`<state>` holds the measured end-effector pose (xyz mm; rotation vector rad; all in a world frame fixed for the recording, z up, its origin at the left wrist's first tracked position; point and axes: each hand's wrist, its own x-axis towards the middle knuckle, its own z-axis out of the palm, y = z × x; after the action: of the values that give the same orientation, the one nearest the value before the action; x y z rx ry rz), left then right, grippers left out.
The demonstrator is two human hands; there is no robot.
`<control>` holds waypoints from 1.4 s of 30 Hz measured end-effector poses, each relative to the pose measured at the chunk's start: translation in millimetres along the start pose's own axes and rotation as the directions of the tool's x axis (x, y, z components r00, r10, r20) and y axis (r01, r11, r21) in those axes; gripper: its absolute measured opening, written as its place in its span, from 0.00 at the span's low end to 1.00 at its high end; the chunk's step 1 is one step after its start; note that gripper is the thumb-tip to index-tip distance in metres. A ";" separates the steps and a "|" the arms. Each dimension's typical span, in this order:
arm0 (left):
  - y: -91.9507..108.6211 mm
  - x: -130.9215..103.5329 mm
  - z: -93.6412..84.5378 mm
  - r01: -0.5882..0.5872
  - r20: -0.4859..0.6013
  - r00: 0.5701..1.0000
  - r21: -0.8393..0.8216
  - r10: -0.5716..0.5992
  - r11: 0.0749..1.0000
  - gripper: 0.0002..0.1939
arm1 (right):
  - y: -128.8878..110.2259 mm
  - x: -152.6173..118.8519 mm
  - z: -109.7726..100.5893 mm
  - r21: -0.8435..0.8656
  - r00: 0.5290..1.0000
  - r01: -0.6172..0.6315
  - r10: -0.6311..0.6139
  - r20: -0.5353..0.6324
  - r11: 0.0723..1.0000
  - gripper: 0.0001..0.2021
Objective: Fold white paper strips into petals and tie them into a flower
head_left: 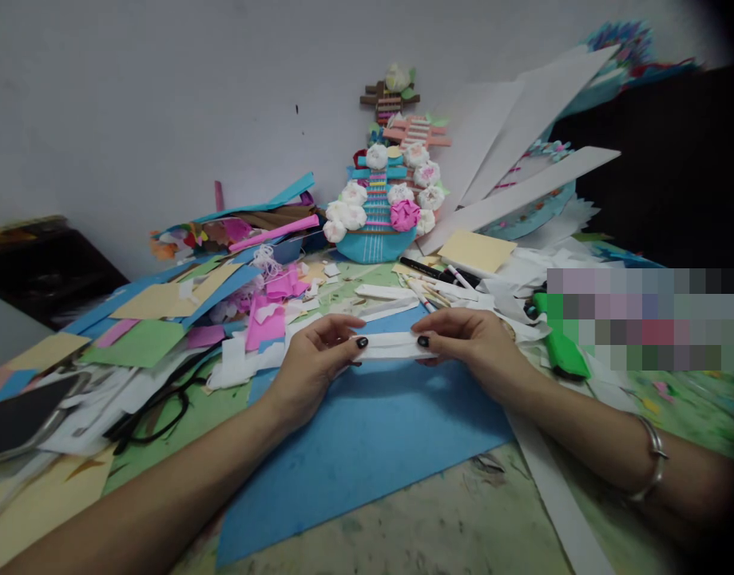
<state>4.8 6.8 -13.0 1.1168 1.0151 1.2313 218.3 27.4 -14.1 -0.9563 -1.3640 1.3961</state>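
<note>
A folded strip of white paper (393, 346) stretches between my two hands, above a blue sheet (367, 447). My left hand (315, 359) pinches its left end between thumb and fingers. At the right end, my right hand (478, 347) grips it the same way, thumb on the near face. Just beyond the hands lie more folded white paper pieces (387, 302). Behind them a blue paper guitar-like shape (375, 243) leans upright, decorated with white paper flowers (346, 214) and one pink flower (405, 215).
Pink paper scraps (266, 321), a green sheet (139, 354) and black-framed glasses (163, 415) lie to the left, near a dark flat device (28, 415). On the right are a black pen (423, 269), a yellow pad (478, 255) and a bright green object (567, 351).
</note>
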 end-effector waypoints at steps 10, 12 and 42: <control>-0.6 1.5 0.1 0.035 0.036 0.999 0.081 -0.038 0.996 0.09 | 0.8 1.6 -1.7 -0.010 0.999 -0.016 0.015 -0.037 1.000 0.10; 0.1 1.1 1.0 0.060 0.061 0.996 0.055 -0.063 0.997 0.10 | 1.4 2.0 -1.9 -0.004 0.999 -0.037 0.037 -0.014 0.999 0.09; 1.1 -5.3 3.8 -0.028 0.018 0.999 0.100 0.027 0.995 0.26 | 0.4 -3.1 3.2 0.033 0.998 0.030 -0.032 0.061 0.999 0.07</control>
<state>7.9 1.3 -11.2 1.2203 1.0613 1.2020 215.9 23.6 -14.5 -0.8740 -1.3920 1.4308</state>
